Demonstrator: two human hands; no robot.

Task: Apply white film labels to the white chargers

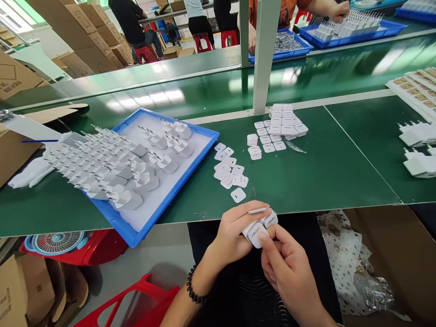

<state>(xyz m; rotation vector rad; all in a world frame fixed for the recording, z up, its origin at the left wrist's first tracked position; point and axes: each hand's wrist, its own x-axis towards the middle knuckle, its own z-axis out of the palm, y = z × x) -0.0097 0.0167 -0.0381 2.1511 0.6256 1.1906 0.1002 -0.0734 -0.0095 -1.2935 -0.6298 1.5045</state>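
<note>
My left hand (231, 229), with a black beaded bracelet at the wrist, is closed around two small white plug chargers (270, 220) held side by side beyond the table's front edge. A thin white piece (257, 210), seen edge-on, lies along its fingers. The thumb of my right hand (289, 261) presses on a white square cover plate (255, 233) with small print, on the nearer charger. Its other fingers curl beneath, partly hidden. Loose square cover plates (225, 172) are scattered on the green table just ahead of my hands.
At left a blue tray (166, 200) full of white plug chargers (102, 159) juts past the table edge. Stacked cover plates (282, 120) lie near a white post (262, 59). More chargers (417, 134) stand at right. Across the bench, a co-worker's hand (339, 11) reaches over another blue tray (384, 32).
</note>
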